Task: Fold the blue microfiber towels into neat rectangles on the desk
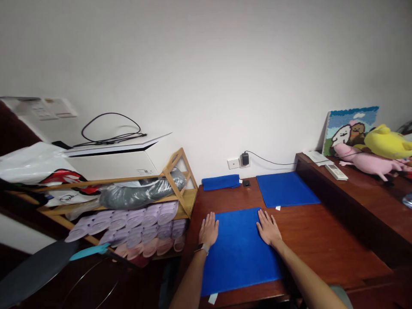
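A blue towel (240, 253) lies spread flat on the brown wooden table, with a white tag at its near left edge. My left hand (209, 229) rests flat on its upper left part, fingers stretched out; a watch is on that wrist. On the upper right edge lies my right hand (269, 228), palm down with fingers extended. Behind it to the right is a second blue cloth (286, 189), also laid flat, its white tag toward me. A folded blue cloth (220, 182) sits at the back left of the table by the wall.
A wooden rack (180, 184) on the left holds a white box (119, 165) and several purple slippers (135, 219). A black plug (245, 159) sits in the wall socket, its cord running right. On the raised ledge are a remote (336, 171), plush toys (367, 159) and a picture (350, 126).
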The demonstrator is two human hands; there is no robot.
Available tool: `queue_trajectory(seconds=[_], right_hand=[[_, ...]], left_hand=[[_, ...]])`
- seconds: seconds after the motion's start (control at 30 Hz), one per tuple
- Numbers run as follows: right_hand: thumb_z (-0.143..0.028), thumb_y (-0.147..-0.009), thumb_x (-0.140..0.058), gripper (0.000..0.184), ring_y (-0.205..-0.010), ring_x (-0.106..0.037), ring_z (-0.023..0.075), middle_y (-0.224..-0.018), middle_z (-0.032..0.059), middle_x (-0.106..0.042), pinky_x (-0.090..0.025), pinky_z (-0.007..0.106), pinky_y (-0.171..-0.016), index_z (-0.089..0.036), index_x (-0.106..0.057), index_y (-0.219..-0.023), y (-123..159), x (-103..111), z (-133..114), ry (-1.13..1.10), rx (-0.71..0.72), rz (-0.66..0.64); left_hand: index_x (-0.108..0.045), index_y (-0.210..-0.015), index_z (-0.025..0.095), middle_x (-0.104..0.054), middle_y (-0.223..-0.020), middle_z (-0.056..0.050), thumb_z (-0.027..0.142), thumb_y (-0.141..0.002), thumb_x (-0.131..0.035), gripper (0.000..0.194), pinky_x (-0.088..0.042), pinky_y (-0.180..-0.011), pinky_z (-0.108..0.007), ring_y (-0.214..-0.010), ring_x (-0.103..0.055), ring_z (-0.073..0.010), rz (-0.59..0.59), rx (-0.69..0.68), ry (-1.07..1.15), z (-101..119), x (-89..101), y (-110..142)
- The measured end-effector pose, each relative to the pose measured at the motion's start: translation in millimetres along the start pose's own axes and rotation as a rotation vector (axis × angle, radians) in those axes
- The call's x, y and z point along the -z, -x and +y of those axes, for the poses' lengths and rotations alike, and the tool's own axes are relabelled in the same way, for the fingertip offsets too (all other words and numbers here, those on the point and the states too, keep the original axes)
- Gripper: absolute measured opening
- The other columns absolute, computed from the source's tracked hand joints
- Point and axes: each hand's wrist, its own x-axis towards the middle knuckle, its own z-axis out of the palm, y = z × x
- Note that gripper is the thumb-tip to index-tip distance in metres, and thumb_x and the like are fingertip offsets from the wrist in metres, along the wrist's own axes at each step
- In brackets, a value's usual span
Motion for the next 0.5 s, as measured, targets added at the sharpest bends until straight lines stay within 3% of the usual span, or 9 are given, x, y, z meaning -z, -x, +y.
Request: queue_trajectory(seconds=[0.07,0.13,0.37,0.5], right_hand=[[-0.049,-0.105,-0.012,0.07,-0.162,-0.003,0.018,-0.175,-0.0018,-0.011,0.002,0.042,-0.13,-0.019,-0.011,-0.168,-0.2,-0.2,1.1,0.002,-0.002,-0.003],[-0.05,-0.105,-0.013,0.069,-0.162,-0.003,0.0175,-0.175,-0.003,-0.012,0.002,0.042,-0.13,-0.021,-0.012,-0.168,-1.9,0.7,2.4,0.003,-0.006,-0.017],[-0.055,-0.105,-0.009,0.07,-0.16,-0.016,0.0173,-0.175,-0.0034,-0.014,-0.013,0.041,-0.129,-0.023,-0.012,-0.168,-17.4,5.6,0.0,-0.05,-0.099,-0.026],[-0.056,-0.105,-0.011,0.072,-0.162,-0.009,0.0192,-0.175,-0.0035,-0.014,-0.005,0.042,-0.13,-0.021,-0.013,-0.168,-20.3,-6.4,-2.8,0.025,-0.086,0.043]], left_hand=[[-0.027,-0.166,0.018,-0.03,-0.17,-0.007,0.04,-0.108,-0.015,0.063,-0.024,-0.129,-0.048,-0.159,-0.025,-0.0244,0.023,0.001,-0.008,-27.5,-0.4,1.8],[-0.025,-0.166,0.019,-0.029,-0.171,-0.007,0.04,-0.108,-0.016,0.063,-0.025,-0.129,-0.047,-0.159,-0.024,-0.0243,0.043,-0.001,0.0,-36.8,-3.4,4.6],[-0.028,-0.166,0.019,-0.032,-0.17,-0.006,0.041,-0.108,-0.017,0.063,-0.022,-0.13,-0.045,-0.159,-0.026,-0.0229,0.085,-0.011,0.024,-28.2,-7.6,7.9],[-0.03,-0.165,0.018,-0.032,-0.17,-0.006,0.042,-0.108,-0.018,0.063,-0.023,-0.13,-0.045,-0.159,-0.026,-0.0233,0.085,-0.01,0.032,-29.1,-6.4,8.9]])
